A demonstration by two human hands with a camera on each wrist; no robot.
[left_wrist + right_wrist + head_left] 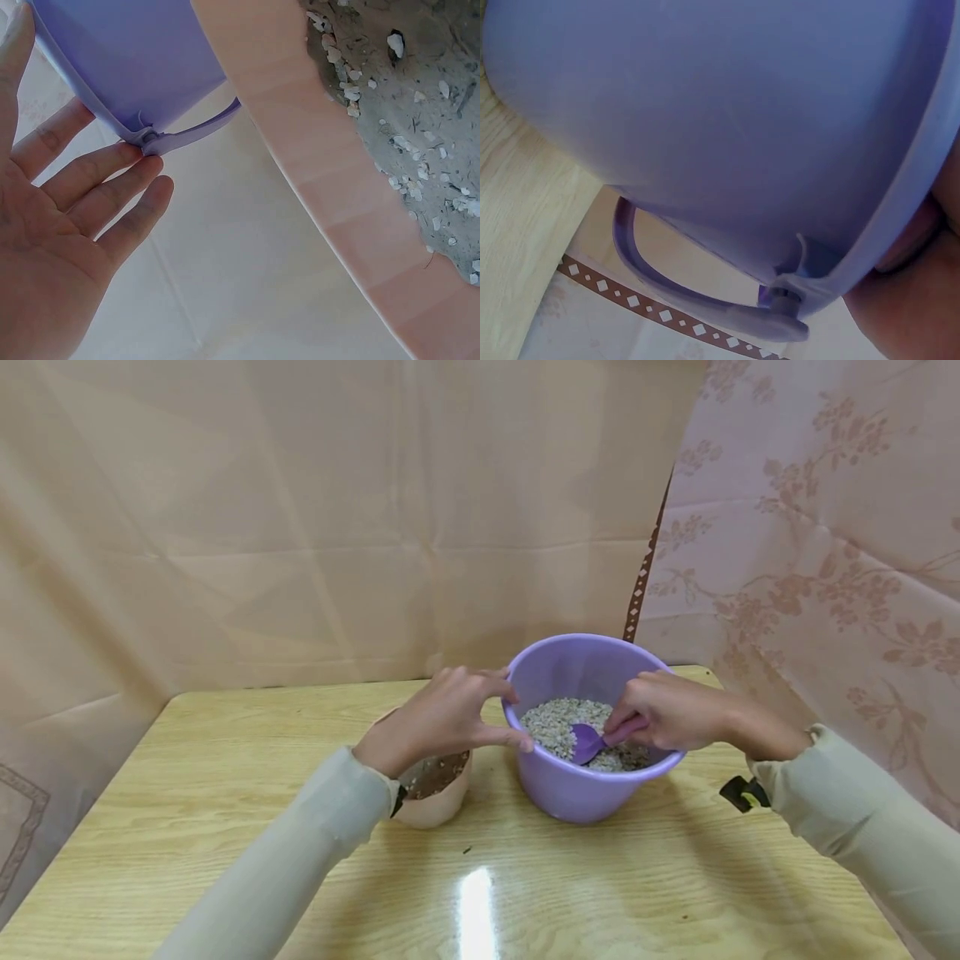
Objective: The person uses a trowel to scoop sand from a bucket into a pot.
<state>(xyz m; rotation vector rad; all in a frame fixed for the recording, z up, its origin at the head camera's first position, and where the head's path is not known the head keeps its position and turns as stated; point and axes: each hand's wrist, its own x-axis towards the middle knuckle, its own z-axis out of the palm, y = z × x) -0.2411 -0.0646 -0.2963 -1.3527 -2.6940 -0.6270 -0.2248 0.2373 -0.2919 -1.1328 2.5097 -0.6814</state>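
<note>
On the table stands a purple bucket (581,789) partly filled with pale, coarse granules (566,714). My left hand (450,714) grips its left rim between thumb and fingers. In the left wrist view, those fingertips (150,165) touch the bucket's side near a handle hinge. Inside the bucket, my right hand (663,710) holds a purple spoon (587,745) by its handle, the bowl resting among the granules. Below my left wrist is a peach-coloured pot (442,810), partly hidden by the arm. Dark, wet-looking matter with white bits (409,165) lines it.
The bucket's purple handle (697,304) hangs down on its outer side. The wood-grain table (247,802) ends at a beige curtain (300,527) behind and a floral curtain (840,568) at the right. A small dark crumb (467,850) lies in front of the pot.
</note>
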